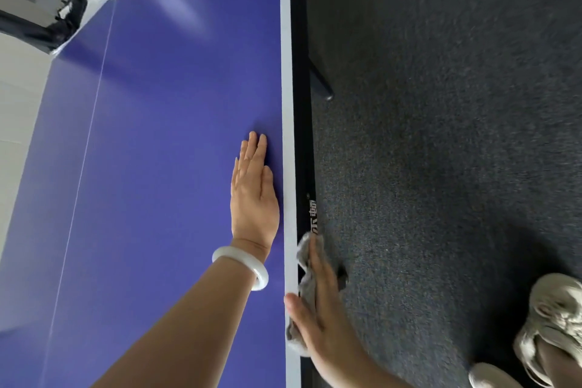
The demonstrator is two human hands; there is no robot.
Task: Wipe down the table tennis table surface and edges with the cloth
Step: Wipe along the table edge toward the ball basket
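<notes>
The side edge (304, 135) of the table (157, 167) is being wiped: the cloth (304, 287) is being pressed against it by the flat-fingered right hand (318, 309) while the top is being steadied by the flat, open-palmed left hand (253, 198), and a slide farther along the edge is seemingly being called for next.

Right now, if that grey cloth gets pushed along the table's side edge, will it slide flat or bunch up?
Likely floppy: the cloth is crumpled and bulges past the right hand at both ends. It may bunch or slip down, since the flat hand only presses it against the side edge.
</notes>
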